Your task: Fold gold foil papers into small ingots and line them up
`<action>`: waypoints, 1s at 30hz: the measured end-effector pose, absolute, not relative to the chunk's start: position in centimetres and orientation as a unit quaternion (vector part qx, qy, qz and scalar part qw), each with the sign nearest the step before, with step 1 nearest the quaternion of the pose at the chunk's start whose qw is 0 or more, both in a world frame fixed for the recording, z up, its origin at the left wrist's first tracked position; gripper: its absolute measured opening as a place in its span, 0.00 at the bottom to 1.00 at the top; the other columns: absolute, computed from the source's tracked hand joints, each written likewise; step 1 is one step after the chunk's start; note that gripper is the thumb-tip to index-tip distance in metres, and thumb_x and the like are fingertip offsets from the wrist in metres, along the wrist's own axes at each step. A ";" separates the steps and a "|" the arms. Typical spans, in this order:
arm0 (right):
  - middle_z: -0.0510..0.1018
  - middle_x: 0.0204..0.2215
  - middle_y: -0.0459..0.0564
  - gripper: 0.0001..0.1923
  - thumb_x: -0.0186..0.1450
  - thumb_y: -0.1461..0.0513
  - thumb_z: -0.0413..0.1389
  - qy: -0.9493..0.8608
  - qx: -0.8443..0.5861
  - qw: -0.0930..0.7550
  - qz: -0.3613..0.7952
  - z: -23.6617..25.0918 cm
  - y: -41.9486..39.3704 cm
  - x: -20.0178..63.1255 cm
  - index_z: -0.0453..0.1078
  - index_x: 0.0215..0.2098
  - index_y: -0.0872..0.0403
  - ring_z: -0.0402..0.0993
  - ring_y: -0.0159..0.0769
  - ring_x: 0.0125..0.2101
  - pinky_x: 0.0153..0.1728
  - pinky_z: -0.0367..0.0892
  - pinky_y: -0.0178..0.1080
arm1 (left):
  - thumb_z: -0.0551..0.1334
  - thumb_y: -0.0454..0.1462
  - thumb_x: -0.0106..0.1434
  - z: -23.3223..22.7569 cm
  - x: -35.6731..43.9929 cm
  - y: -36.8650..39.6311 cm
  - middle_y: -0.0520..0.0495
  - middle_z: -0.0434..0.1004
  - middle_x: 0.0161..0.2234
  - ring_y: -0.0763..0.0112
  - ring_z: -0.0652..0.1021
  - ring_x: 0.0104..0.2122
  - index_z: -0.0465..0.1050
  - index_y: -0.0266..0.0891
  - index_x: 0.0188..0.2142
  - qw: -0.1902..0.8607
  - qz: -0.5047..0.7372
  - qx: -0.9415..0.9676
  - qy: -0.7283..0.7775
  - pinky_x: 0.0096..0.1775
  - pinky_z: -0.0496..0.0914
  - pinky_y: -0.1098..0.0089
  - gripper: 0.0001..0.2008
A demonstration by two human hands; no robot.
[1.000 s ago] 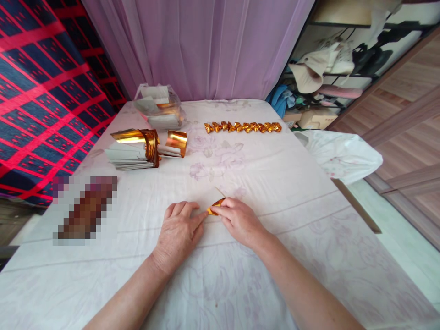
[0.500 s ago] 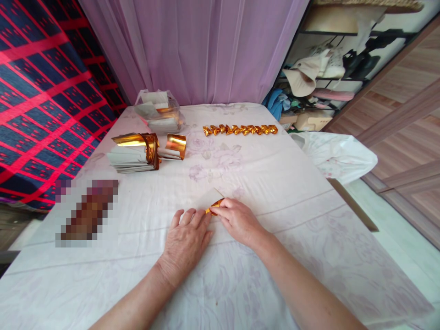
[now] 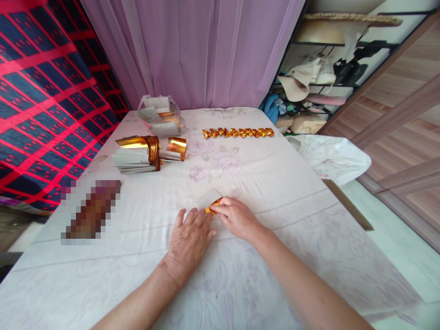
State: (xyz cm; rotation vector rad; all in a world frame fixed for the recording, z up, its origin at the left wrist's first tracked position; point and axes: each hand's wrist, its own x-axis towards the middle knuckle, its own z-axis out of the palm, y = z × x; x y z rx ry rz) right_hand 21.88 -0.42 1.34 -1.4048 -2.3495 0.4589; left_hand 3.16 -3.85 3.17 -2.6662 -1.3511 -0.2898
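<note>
A sheet of gold foil paper (image 3: 208, 197), pale on its upper face, lies partly rolled or folded on the cloth in front of me. At its near edge the gold side shows. My right hand (image 3: 238, 217) pinches this gold edge between thumb and fingers. Flat on the cloth, my left hand (image 3: 190, 238) has its fingers spread, with the fingertips beside the near left end of the paper. Whether those fingertips press on the paper, I cannot tell. Farther back runs a row of folded gold foil pieces (image 3: 238, 133).
Left of centre stands a fanned stack of foil paper (image 3: 134, 160), with a curled gold sheet (image 3: 177, 145) beside it. Behind is a clear bag (image 3: 160, 117) of more paper. A pixelated patch (image 3: 92, 211) covers something at left. A white plastic bag (image 3: 335, 158) sits beyond the right edge.
The view has shifted slightly. My left thumb stands a little farther from its fingers. My right hand keeps its pinch on the paper's gold edge.
</note>
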 end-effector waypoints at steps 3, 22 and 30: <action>0.76 0.37 0.50 0.17 0.65 0.68 0.55 -0.841 -0.485 0.190 0.147 1.1 -0.4 22.0 0.76 0.49 0.49 0.72 0.35 0.38 0.39 0.67 0.36 | 0.56 0.40 0.70 3.3 3.0 -3.6 0.43 0.79 0.47 0.52 0.74 0.49 0.74 0.37 0.50 0.069 -0.106 -0.884 -0.450 0.52 0.61 0.50 0.15; 0.76 0.36 0.51 0.14 0.66 0.68 0.55 -0.835 -0.503 0.200 0.098 0.9 -1.0 21.3 0.77 0.46 0.51 0.72 0.36 0.37 0.40 0.66 0.37 | 0.59 0.40 0.67 3.9 4.0 -3.6 0.41 0.77 0.42 0.56 0.74 0.42 0.75 0.36 0.45 0.095 -0.099 -0.864 -0.485 0.45 0.65 0.55 0.12; 0.76 0.40 0.51 0.14 0.65 0.69 0.55 -0.835 -0.494 0.222 0.097 1.1 -1.2 21.4 0.76 0.47 0.52 0.71 0.37 0.40 0.42 0.65 0.37 | 0.59 0.41 0.67 3.2 4.6 -4.0 0.42 0.77 0.49 0.57 0.74 0.46 0.72 0.36 0.51 0.082 -0.088 -0.871 -0.477 0.48 0.63 0.55 0.16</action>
